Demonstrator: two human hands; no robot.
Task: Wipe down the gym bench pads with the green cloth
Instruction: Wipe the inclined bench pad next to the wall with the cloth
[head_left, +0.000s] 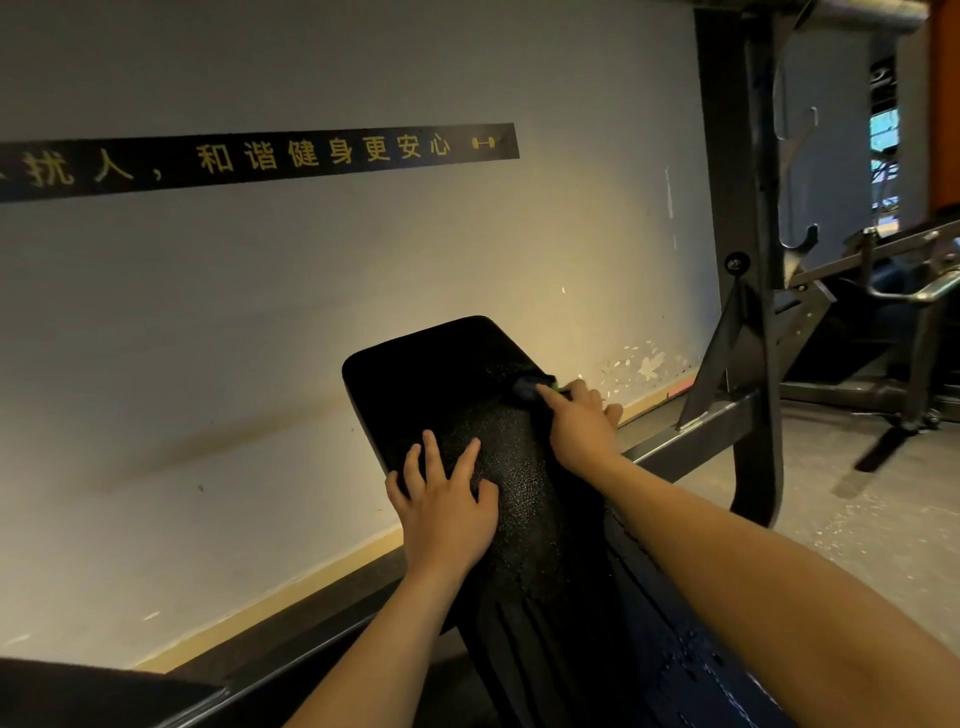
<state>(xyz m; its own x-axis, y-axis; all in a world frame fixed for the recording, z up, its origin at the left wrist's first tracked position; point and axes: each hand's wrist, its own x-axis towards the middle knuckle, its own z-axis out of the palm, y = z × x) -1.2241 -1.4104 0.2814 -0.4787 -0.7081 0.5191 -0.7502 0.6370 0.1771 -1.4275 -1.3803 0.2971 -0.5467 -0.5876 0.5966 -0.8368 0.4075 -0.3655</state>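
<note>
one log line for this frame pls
phase: wiping | left hand: flat on bench pad, fingers spread | right hand: holds green cloth against pad's right edge

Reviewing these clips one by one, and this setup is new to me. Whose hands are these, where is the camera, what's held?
No machine here: a person wears one wide-angle camera on the head, looking forward and down. The black surface is a gym bench pad beside a wall. The left hand rests flat on it, fingers spread. The right hand holds a bunched cloth, a green edge showing, against the pad's right edge. The metal frame at right is gym equipment.
</note>
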